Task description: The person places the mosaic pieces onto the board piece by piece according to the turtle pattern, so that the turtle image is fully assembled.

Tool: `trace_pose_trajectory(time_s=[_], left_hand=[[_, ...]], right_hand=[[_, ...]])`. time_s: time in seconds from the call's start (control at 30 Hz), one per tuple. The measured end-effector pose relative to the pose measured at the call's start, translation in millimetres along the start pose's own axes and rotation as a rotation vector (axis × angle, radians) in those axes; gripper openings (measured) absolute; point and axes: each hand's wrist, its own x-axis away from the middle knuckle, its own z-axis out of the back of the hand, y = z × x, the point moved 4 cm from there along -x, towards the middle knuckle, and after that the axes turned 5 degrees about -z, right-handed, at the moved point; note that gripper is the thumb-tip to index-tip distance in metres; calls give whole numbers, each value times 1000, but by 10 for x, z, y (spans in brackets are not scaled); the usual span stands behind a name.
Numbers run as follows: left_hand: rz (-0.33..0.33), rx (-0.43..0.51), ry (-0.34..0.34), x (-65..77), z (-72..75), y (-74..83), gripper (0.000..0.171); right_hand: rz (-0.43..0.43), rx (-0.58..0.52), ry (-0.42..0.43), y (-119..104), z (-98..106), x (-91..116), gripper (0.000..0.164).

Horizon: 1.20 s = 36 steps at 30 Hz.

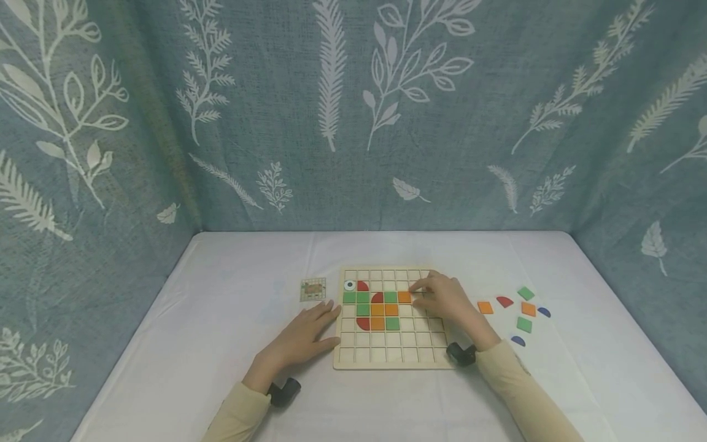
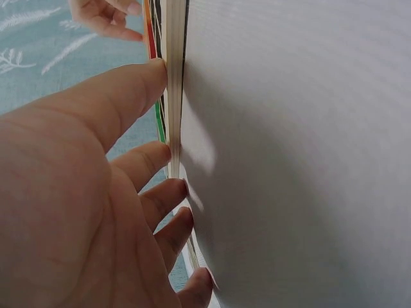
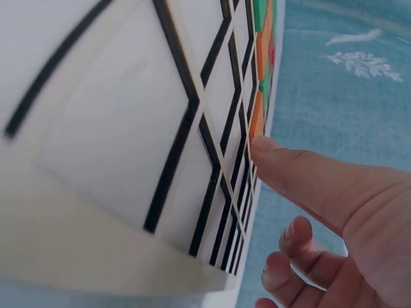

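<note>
In the head view, a gridded wooden board (image 1: pixel 381 367) lies on the white worktop (image 1: pixel 166 368), partly filled with green, orange and red pieces. The right hand (image 1: pixel 446 299) reaches over it, thumb and a finger at the orange square (image 1: pixel 404 297) that ends the pattern on the right; whether they pinch or merely nudge it, I cannot tell. The left hand (image 1: pixel 304 334) rests at the board's left edge, near a small picture card (image 1: pixel 313 289). Loose pieces (image 1: pixel 485 307) lie to the right.

In the left wrist view, that hand's thumb and fingers are spread along the edge, clamped on nothing, seemingly steadying the board.

In the right wrist view, the thumb tip touches the orange square. The step in hand looks like seating it in its cell; the next move probably calls for settling it flat, then releasing without jogging its neighbours.
</note>
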Motion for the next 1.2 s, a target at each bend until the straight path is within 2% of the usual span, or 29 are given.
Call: trace_pose_trajectory(time_s=[0.2,0.67,1.2], left_hand=[[-3,-4,6,-4,-16,-11,62],[1,9,5,0,-40,-25,62],[-5,9,6,1,-5,13,61]], right_hand=[[3,-1,26,65,56,68,24],[-70,0,58,349,204,226,23],[-51,21,133,614,420,467,25]])
